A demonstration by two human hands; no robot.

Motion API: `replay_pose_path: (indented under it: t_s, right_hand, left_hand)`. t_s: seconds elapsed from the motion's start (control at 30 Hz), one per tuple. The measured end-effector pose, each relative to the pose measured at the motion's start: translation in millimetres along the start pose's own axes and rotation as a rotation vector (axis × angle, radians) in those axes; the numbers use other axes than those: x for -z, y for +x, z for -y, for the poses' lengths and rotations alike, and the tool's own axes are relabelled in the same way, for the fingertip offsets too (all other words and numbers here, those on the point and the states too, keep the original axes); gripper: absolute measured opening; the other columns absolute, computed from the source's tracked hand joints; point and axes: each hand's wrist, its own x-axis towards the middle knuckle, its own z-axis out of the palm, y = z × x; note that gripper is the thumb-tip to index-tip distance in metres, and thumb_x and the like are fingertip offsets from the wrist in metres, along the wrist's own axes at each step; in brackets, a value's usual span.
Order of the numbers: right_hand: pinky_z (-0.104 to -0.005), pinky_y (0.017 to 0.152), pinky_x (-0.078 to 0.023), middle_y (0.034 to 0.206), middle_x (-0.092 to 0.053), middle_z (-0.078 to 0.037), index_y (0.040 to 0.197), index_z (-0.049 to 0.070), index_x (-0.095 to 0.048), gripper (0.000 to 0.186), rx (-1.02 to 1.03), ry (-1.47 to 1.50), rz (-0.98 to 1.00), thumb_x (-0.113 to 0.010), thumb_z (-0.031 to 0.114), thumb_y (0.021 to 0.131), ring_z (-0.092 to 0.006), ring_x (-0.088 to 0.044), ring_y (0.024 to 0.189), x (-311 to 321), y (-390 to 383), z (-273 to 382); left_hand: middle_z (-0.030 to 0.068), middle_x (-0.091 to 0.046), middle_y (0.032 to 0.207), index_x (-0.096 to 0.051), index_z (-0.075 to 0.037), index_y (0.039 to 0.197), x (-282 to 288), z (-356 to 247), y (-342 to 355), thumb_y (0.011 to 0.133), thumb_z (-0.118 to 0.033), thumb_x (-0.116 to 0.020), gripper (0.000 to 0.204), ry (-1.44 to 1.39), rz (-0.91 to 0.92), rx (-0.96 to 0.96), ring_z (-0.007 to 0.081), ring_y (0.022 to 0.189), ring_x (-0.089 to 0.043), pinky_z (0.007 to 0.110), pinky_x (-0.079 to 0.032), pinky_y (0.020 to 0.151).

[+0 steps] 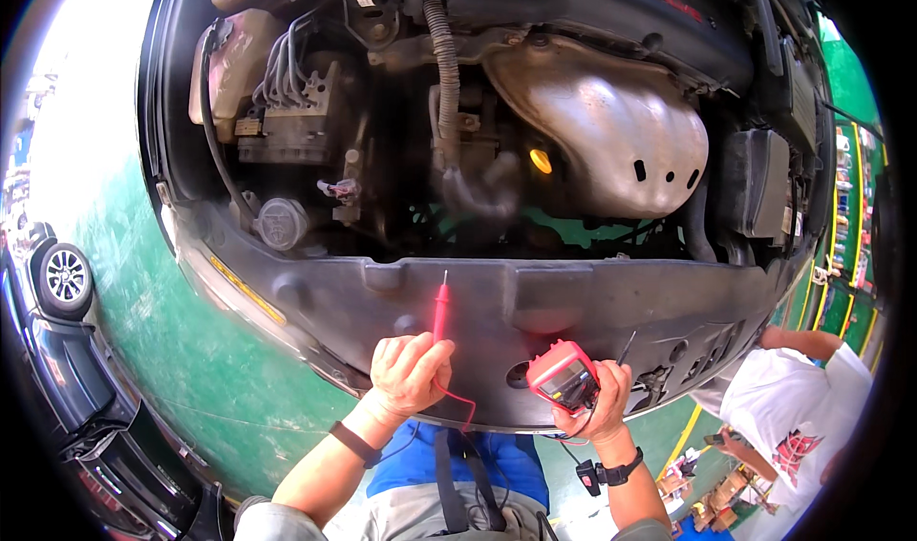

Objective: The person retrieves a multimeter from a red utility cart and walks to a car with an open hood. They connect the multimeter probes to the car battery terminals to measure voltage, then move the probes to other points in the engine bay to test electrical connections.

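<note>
My left hand is closed around a red test probe, whose bare metal tip points up over the black front panel of an open engine bay. The tip appears to touch nothing. A thin red lead runs down from this probe. In my right hand is a red-cased multimeter with its display tilted up; the reading cannot be made out. A black test probe also sticks up from that hand, its tip pointing away from me. Both hands are above the near side of the panel.
Beyond the panel lie a silver heat shield, a yellow loop handle, a ribbed hose, a metal block with pipes and a round cap. A person in a white shirt is at right; a dark car at left.
</note>
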Motion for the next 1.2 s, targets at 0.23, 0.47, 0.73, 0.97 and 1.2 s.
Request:
replay_pose_path:
  t_s: [0.23, 0.47, 0.73, 0.97, 1.2]
  right_hand:
    - [-0.0473, 0.082, -0.048, 0.111, -0.06, -0.018, 0.12, -0.001, -0.057, 0.041, -0.124, -0.036, -0.044, -0.07, 0.025, 0.09, -0.0353, -0.06, 0.091, 34.4, 37.8, 9.6]
    - [-0.0416, 0.079, -0.052, 0.106, -0.065, -0.011, 0.111, 0.007, -0.07, 0.03, 0.117, -0.176, -0.041, -0.079, 0.009, 0.083, -0.0327, -0.062, 0.091, 38.4, 217.0, 29.7]
    - [-0.0356, 0.083, -0.049, 0.09, -0.06, -0.003, 0.094, 0.012, -0.065, 0.017, 0.473, -0.523, 0.203, -0.069, 0.011, 0.078, -0.0241, -0.056, 0.093, -52.9, 313.8, 1.1]
    - [-0.0335, 0.076, -0.047, 0.079, -0.059, -0.005, 0.08, 0.011, -0.066, 0.005, 0.642, -0.697, 0.212, -0.066, 0.014, 0.076, -0.0239, -0.057, 0.087, -82.4, 319.3, -6.3]
    - [-0.0334, 0.071, -0.046, 0.075, -0.056, -0.005, 0.078, 0.009, -0.066, 0.007, 0.752, -0.714, 0.235, -0.066, 0.013, 0.073, -0.0226, -0.057, 0.079, -75.8, 322.2, -8.1]
  left_hand:
    - [-0.0005, -0.065, 0.093, -0.07, -0.016, 0.103, 1.1, 3.3, 1.6, 0.07, -0.006, -0.07, 0.035, 0.023, -0.012, -0.008, 0.016, 0.075, -0.062, 0.03, -0.045, 0.066]
    - [-0.0019, -0.063, 0.092, -0.069, -0.018, 0.103, 0.1, 4.0, 0.2, 0.072, -0.01, -0.071, 0.032, 0.033, -0.01, 0.001, 0.0154, 0.075, -0.06, 0.029, -0.045, 0.067]
    - [-0.0012, -0.064, 0.092, -0.069, -0.017, 0.101, 2.5, 2.7, -2.0, 0.07, -0.008, -0.071, 0.032, -0.007, 0.01, 0.026, 0.0164, 0.076, -0.061, 0.031, -0.045, 0.068]
    - [-0.0017, -0.065, 0.093, -0.07, -0.018, 0.102, -0.4, 5.6, -6.7, 0.072, -0.01, -0.07, 0.031, -0.016, -0.007, 0.034, 0.0157, 0.077, -0.061, 0.031, -0.046, 0.068]
    - [-0.0016, -0.064, 0.093, -0.069, -0.019, 0.103, 1.3, 6.6, -4.6, 0.073, -0.012, -0.07, 0.03, -0.027, -0.017, 0.023, 0.0153, 0.075, -0.06, 0.031, -0.045, 0.067]
